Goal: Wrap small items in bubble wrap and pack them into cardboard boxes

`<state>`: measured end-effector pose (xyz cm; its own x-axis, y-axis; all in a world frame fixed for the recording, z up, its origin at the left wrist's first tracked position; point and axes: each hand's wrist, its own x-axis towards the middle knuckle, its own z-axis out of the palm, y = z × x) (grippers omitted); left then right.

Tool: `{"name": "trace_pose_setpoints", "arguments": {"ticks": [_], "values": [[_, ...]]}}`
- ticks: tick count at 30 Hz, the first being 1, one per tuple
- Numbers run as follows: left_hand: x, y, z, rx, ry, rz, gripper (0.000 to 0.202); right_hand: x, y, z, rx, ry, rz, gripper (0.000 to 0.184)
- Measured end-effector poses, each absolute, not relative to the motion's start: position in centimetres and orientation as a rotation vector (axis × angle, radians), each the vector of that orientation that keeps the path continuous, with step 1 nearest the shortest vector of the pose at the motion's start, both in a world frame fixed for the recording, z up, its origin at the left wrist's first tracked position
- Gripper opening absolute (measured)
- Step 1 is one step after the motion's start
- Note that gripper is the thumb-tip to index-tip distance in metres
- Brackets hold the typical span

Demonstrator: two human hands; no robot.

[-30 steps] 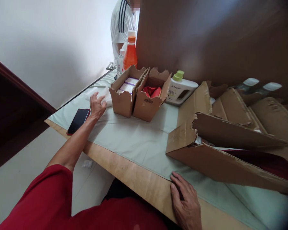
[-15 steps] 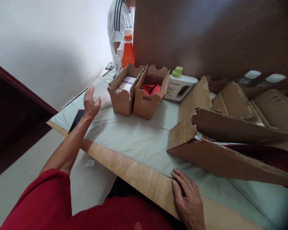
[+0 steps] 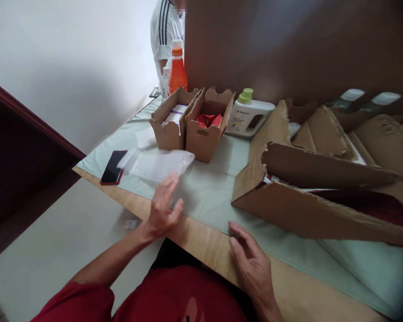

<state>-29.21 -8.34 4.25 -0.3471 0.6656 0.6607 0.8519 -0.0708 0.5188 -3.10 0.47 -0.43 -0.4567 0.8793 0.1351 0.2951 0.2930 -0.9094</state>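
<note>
My left hand (image 3: 164,210) is over the table's front edge, its fingers stretched out and the thumb apart. Its fingertips touch, or nearly touch, the near edge of a clear, ribbed plastic bag (image 3: 157,164), which is slightly blurred. Whether the bag lies flat or is lifted I cannot tell. My right hand (image 3: 253,264) rests open at the wooden edge, holding nothing, in front of a long cardboard box (image 3: 309,214). Left of the bag lies a phone (image 3: 114,167) with a red rim. Behind the bag stand a cardboard box with white packets (image 3: 169,134) and another with red packets (image 3: 203,138).
A white jug with a green cap (image 3: 250,116) stands against the brown panel. An orange bottle (image 3: 177,74) is at the far corner, near a person in a white striped sleeve (image 3: 163,31). More cardboard boxes (image 3: 325,129) and white-capped bottles (image 3: 352,95) are at right.
My left hand has come toward me and right, and the plastic bag has shifted the same way. The phone is now uncovered. My right hand has shifted slightly left, with its fingers more apart from the table.
</note>
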Motion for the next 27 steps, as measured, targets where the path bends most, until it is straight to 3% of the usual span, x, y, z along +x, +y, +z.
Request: {"name": "trace_pose_setpoints", "arguments": {"ticks": [5,11,14,17,22,27], "values": [[-20.7,-8.4,1.1,-2.090,-1.987,-1.432,0.079,-4.6,1.2,0.9,-1.047,-1.433,1.768,0.058],[-18.2,-9.3,0.2,-2.403,-1.841,-1.464,0.047,-4.2,2.3,0.9,-1.146,-1.508,1.779,0.050],[-20.7,-9.7,0.0,-2.213,-1.914,-1.406,0.039,-4.2,2.5,1.1,-1.168,-1.697,1.578,0.039],[-24.6,-9.6,0.0,-2.004,-2.044,-1.272,0.037,-5.3,2.8,1.6,-1.072,-1.975,1.170,0.029],[-32.0,-5.8,1.6,-1.930,-2.253,-0.843,0.036,-9.8,4.2,2.0,-0.838,-2.433,0.547,0.037],[-37.2,-0.1,2.9,-2.018,-2.453,-0.422,0.042,-13.6,5.0,1.6,-0.946,-2.660,0.294,0.038]]}}
